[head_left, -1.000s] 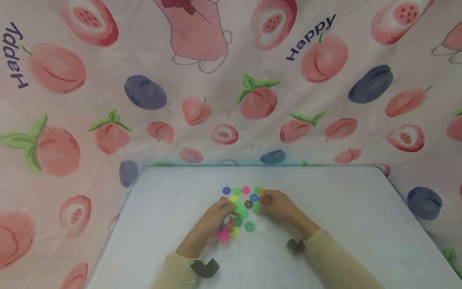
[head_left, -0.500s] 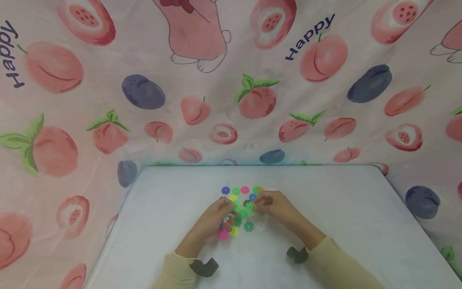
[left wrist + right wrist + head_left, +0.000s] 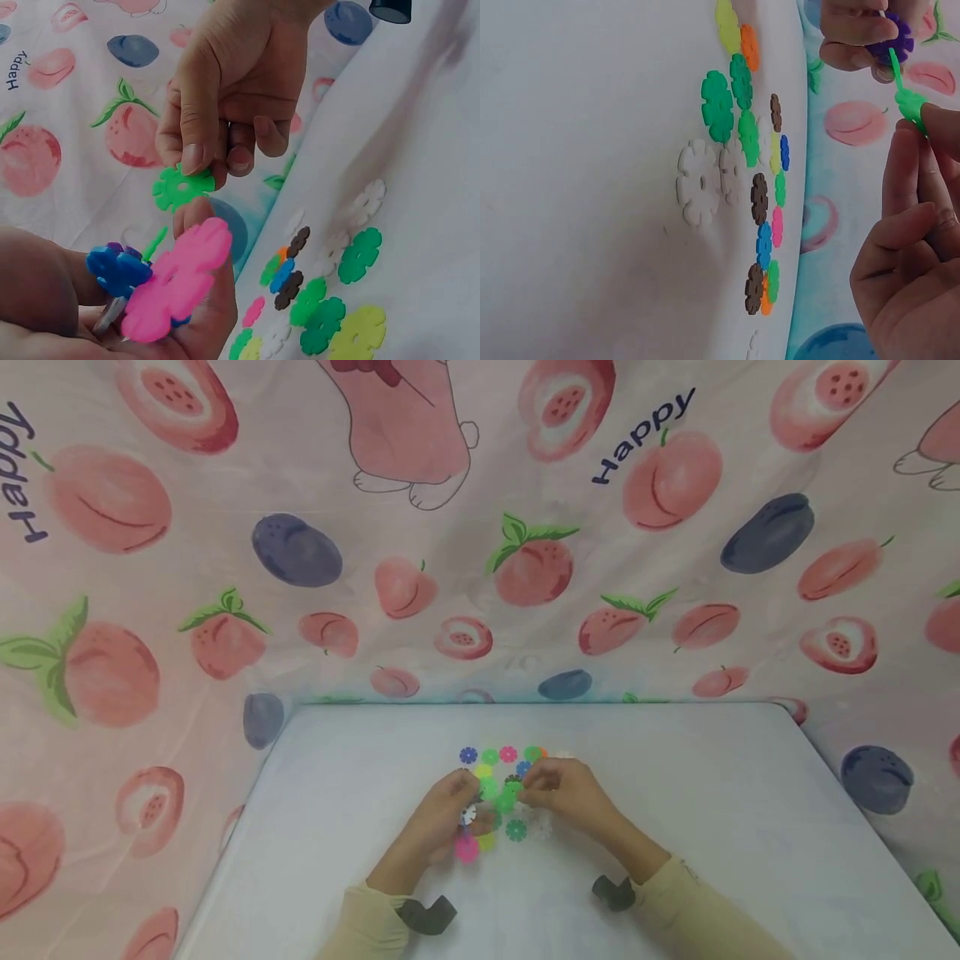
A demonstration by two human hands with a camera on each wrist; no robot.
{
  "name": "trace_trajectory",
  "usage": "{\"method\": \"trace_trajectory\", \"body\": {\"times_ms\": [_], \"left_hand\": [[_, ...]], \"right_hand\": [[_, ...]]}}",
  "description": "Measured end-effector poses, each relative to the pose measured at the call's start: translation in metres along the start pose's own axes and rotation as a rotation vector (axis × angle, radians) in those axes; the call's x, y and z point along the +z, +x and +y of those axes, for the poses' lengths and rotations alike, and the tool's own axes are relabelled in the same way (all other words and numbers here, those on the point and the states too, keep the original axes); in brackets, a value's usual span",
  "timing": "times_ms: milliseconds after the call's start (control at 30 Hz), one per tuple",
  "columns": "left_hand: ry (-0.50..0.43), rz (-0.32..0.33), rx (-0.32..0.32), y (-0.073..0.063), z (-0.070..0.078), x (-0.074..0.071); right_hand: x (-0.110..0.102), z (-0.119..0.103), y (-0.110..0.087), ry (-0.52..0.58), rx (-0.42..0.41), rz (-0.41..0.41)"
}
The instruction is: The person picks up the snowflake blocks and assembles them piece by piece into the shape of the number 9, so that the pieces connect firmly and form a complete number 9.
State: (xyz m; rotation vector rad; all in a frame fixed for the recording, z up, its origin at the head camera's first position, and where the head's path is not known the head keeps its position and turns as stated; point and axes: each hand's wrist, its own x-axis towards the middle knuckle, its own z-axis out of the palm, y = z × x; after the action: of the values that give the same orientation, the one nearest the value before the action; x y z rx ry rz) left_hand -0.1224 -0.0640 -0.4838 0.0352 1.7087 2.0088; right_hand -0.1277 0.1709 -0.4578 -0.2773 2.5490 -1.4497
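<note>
My left hand holds a cluster of joined notched plastic discs. In the left wrist view the cluster shows a pink disc, a blue disc and a thin green disc seen edge-on; a purple disc appears in the right wrist view. Between thumb and fingers, my right hand pinches a bright green disc, held close to the cluster's green disc. Whether these two green discs touch, I cannot tell. Part of the cluster is hidden by the left fingers.
Loose notched discs lie on the white table, among them a dark green one, a brown one, a white one and a yellow one. A fruit-printed cloth hangs behind the table.
My right hand has moved left towards the left hand, bringing the green disc with it. My left hand stays in nearly the same place, with its cluster turned slightly.
</note>
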Motion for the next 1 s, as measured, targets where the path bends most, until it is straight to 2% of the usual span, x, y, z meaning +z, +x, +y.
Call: {"method": "trace_trajectory", "body": {"times_ms": [200,333,467,600,733,1000], "left_hand": [[0.071,0.017,0.036,0.0021,0.0,-0.0017],[0.141,0.047,0.042,0.0022,0.0015,-0.0019],[0.174,0.07,0.037,0.0012,0.0034,-0.0014],[0.19,0.082,0.03,0.0006,0.0045,-0.0013],[0.2,0.089,0.031,0.0009,0.0049,-0.0016],[0.176,0.093,0.036,0.0012,0.0043,-0.0023]], "right_hand": [[0.002,-0.0001,0.0012,-0.023,-0.034,0.013],[0.0036,-0.0015,0.0028,-0.043,-0.054,0.027],[0.0038,-0.0018,0.0039,-0.087,-0.065,0.058],[0.0028,-0.0023,0.0037,-0.112,-0.075,0.078],[0.002,-0.0049,0.003,-0.102,-0.094,0.065],[0.0012,-0.0087,0.0016,-0.1,-0.108,0.051]]}}
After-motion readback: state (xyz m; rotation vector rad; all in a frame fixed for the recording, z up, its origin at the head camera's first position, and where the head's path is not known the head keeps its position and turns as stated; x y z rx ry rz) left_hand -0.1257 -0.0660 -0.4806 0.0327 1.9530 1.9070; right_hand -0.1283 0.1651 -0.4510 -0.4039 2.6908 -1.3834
